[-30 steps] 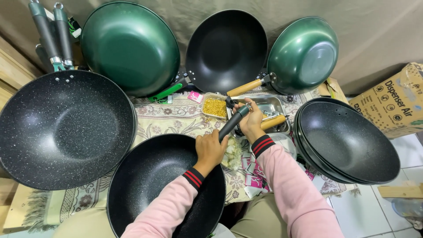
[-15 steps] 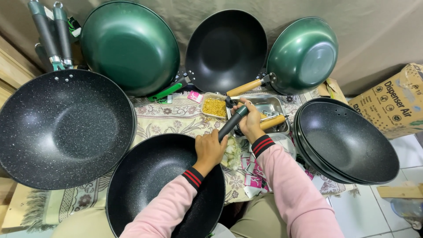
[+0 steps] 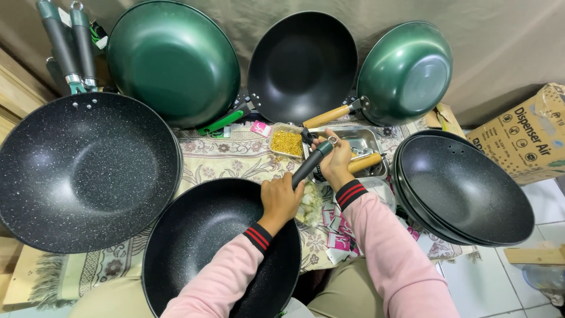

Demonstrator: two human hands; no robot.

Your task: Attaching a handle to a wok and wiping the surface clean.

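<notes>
- The left hand is clenched around the base of a dark handle, right where it meets the rim of the speckled black wok resting in the person's lap at the near edge of the patterned cloth.
- The right hand pinches the far tip of that same handle, fingers curled over its metal end cap; a wooden handle lies just beside it.
- Compared with a second ago, almost nothing has moved: both hands sit in the same spots on the handle and the wok has not shifted. That suggests a steady fitting or tightening of the handle, not a reach or a release.
- Behind the hands, near the far edge of the cloth, a metal tray stands beside a small dish of yellow bits.
- A large speckled wok fills the left side; a stack of black woks sits at the right edge.
- Two green woks and a black one lean against the back wall.
</notes>
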